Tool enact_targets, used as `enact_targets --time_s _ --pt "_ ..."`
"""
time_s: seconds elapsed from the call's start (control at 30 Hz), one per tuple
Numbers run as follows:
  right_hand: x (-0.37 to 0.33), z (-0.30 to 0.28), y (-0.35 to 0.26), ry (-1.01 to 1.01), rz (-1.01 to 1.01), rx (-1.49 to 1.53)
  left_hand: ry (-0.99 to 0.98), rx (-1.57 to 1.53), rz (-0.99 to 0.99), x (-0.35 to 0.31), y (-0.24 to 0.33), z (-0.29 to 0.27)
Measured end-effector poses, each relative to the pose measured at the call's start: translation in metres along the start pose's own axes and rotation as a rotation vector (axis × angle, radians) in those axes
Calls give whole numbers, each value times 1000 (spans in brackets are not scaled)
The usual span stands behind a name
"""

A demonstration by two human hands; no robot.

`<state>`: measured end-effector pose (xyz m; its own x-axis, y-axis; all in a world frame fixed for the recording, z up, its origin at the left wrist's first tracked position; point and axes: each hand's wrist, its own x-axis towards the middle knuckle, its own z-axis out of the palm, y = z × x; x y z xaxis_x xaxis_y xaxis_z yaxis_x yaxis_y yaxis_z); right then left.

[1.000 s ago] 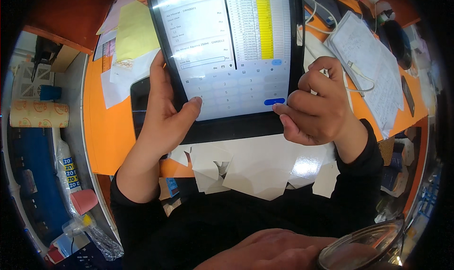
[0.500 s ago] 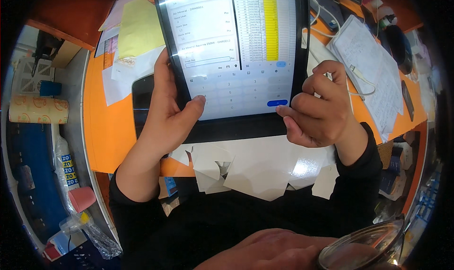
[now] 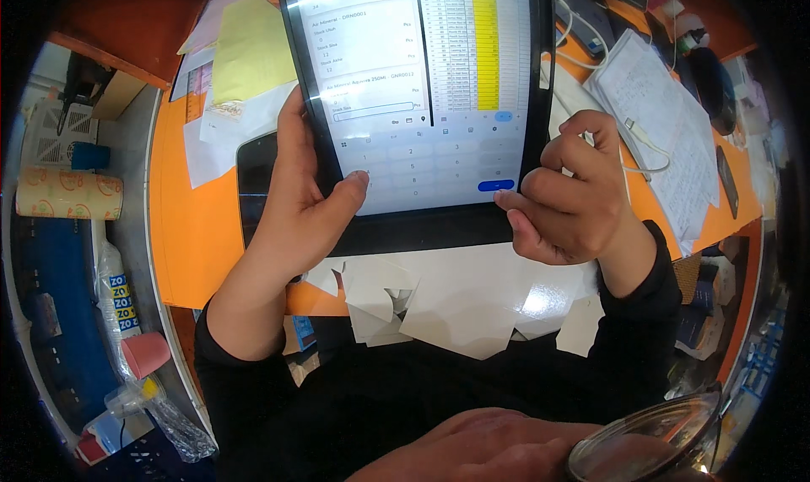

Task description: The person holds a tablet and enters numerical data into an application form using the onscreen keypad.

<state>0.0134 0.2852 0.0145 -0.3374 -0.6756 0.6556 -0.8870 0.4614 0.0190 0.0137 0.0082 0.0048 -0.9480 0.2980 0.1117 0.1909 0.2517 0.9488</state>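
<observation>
A black-framed tablet (image 3: 430, 157) is tilted up in front of me at the top middle. Its screen shows a list form on the left, a table with a yellow column on the right and a number keypad below. My left hand (image 3: 304, 203) grips the tablet's left side, thumb over the lower left of the screen and the other fingers behind the edge. Beside the lower right corner is my right hand (image 3: 582, 195), fingers curled in. One of its fingertips is at the blue key; whether it touches the glass I cannot tell. Nothing shows in this hand.
An orange desk (image 3: 198, 246) lies beneath, with papers and a yellow sheet (image 3: 251, 47) at left. Handwritten sheets (image 3: 662, 136) and a white cable (image 3: 645, 168) are at right. White sheets (image 3: 472, 300) lie below the tablet. A pink cup (image 3: 146, 354) stands far left.
The tablet has shifted very slightly to the right in the picture. Both hands keep the same pose, and the screen looks the same.
</observation>
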Motion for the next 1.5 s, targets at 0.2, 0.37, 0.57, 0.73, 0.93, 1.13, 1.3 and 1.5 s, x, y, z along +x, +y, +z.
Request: enact_targets --time_s 0.2,0.37,0.57,0.73,0.93,1.13,1.3,1.5 --pt "0 -1 0 -5 -3 -5 -21 -4 3 0 -1 -1" --pt "1 -3 0 -20 0 -12 -16 32 5 1 2 0" --pt "2 -2 0 -14 -4 -8 12 190 50 1 0 5" --pt "0 -1 1 1 1 -5 -3 185 52 3 -2 5" --pt "4 -4 0 -21 -4 -4 89 247 201 6 -4 -1" --pt "2 -6 -4 -35 25 15 94 232 182 6 -2 -1" --pt "1 -4 -3 -23 15 9 50 154 152 5 -4 2" --pt "1 -3 -1 -17 -5 -5 91 83 114 5 -7 0"
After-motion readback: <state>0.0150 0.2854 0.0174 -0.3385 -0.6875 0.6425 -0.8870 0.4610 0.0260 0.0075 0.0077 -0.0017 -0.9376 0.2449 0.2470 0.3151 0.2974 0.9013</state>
